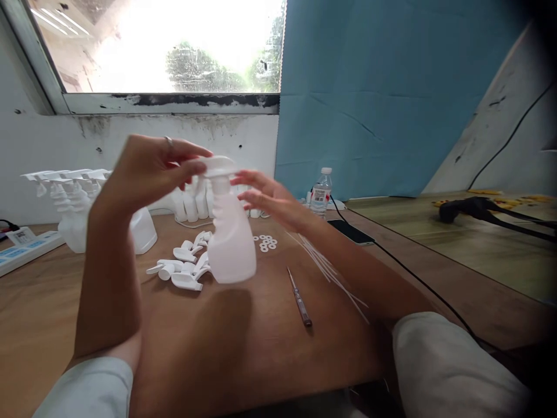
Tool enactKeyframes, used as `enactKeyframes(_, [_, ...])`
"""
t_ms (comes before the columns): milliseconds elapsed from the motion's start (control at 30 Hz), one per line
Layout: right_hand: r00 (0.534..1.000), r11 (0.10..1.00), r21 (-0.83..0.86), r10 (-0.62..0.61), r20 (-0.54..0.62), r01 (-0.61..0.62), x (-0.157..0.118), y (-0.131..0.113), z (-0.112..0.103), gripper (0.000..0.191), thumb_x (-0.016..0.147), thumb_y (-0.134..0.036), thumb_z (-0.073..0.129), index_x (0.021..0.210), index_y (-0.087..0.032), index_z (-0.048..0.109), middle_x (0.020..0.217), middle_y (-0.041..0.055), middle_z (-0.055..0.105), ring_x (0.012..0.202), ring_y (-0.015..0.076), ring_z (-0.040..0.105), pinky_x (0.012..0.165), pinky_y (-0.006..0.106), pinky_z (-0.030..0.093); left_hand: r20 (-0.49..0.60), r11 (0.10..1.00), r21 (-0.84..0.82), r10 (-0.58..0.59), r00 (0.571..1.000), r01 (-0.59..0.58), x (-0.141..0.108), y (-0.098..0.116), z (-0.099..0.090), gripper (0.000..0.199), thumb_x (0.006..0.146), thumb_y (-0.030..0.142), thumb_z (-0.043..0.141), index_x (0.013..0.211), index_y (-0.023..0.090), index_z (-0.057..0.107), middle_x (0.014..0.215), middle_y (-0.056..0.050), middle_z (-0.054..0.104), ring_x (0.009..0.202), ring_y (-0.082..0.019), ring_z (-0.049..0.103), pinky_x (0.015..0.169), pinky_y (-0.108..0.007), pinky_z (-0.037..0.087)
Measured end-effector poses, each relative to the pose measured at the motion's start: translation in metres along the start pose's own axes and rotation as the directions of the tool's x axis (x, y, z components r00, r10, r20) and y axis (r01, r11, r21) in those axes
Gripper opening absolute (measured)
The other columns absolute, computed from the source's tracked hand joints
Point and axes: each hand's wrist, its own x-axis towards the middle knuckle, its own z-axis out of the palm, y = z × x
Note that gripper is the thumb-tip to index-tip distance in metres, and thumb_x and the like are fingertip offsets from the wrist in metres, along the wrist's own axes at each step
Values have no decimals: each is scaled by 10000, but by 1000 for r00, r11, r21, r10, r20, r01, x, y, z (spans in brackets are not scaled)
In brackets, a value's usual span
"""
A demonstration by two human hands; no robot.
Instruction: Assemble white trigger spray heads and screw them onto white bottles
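A translucent white spray bottle (pixel 232 244) hangs upright above the table, its white spray head (pixel 220 166) on top. My left hand (pixel 152 171) pinches that head from the left between thumb and fingers. On the other side, my right hand (pixel 272 197) has its fingers stretched out and apart beside the head and neck; whether the fingertips touch is unclear. Below and left of the bottle lie several loose white trigger parts (pixel 187 281). Small white rings (pixel 265 242) are scattered behind it to the right.
Assembled spray bottles (pixel 72 223) stand at the left behind my arm, near a power strip (pixel 32 249). A screwdriver (pixel 299 299), thin white tubes (pixel 326 267), a phone (pixel 350 231) and a water bottle (pixel 321 194) are on the right. A black cable (pixel 418 278) crosses there.
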Motion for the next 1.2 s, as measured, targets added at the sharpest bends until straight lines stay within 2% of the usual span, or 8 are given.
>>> enactKeyframes(67, [992,990,-107,-102,-73,94,-1,-13,-16,439,852,-428,638,1232,-251,505,1290,70,524,984,169,622,833,321,547,-189,998,42,-33,981,42,-1,-9,-12,280,772,333,723,1008,184,754,615,14,638,536,-85,556,567,-244,506])
enactKeyframes(167, [963,963,-203,-212,-169,177,-7,-37,-39,343,860,-387,639,1170,-276,540,1234,43,548,897,151,643,809,331,543,-339,983,99,-110,934,152,-1,-25,-26,305,730,320,746,996,172,759,609,-11,640,518,-108,577,616,-302,554])
enactKeyframes(333, [871,919,-246,-377,-314,309,-21,-68,-66,216,826,-249,670,1038,-269,632,1062,24,587,716,139,639,721,346,537,-414,931,189,-213,885,312,1,-57,-35,362,713,383,734,986,146,751,628,-11,641,537,-116,592,725,-362,593])
enactKeyframes(500, [809,891,-305,-439,-391,336,-25,-73,-83,165,798,-240,689,948,-298,655,999,41,572,731,153,579,628,319,531,-441,821,235,-388,809,521,7,-105,-29,276,685,281,729,898,108,749,498,32,560,512,-91,554,774,-344,570])
enactKeyframes(600, [811,900,-303,-419,-408,313,-25,-73,-86,167,778,-247,701,933,-297,661,989,51,567,730,166,569,605,329,523,-427,757,271,-459,779,594,10,-129,-26,244,662,233,712,873,115,742,473,38,528,555,-111,578,780,-306,553])
enactKeyframes(767, [832,909,-300,-395,-390,291,-26,-74,-83,174,775,-263,701,939,-298,657,982,47,567,708,171,572,594,348,512,-409,695,365,-478,778,619,10,-149,-25,215,643,199,684,837,117,730,457,39,495,630,-146,614,814,-300,540])
enactKeyframes(1100, [868,916,-317,-353,-349,245,-26,-72,-78,181,798,-274,685,964,-255,614,964,28,575,603,138,562,594,354,505,-394,634,307,-594,701,710,8,-150,-26,313,689,317,723,934,122,717,533,18,569,489,-124,591,707,-270,542])
enactKeyframes(1200, [871,919,-319,-342,-352,232,-25,-69,-78,185,803,-268,680,971,-233,609,956,21,583,589,142,574,592,356,504,-451,596,373,-554,700,711,11,-140,-25,313,725,331,686,958,125,719,603,-23,617,591,-170,619,753,-324,541])
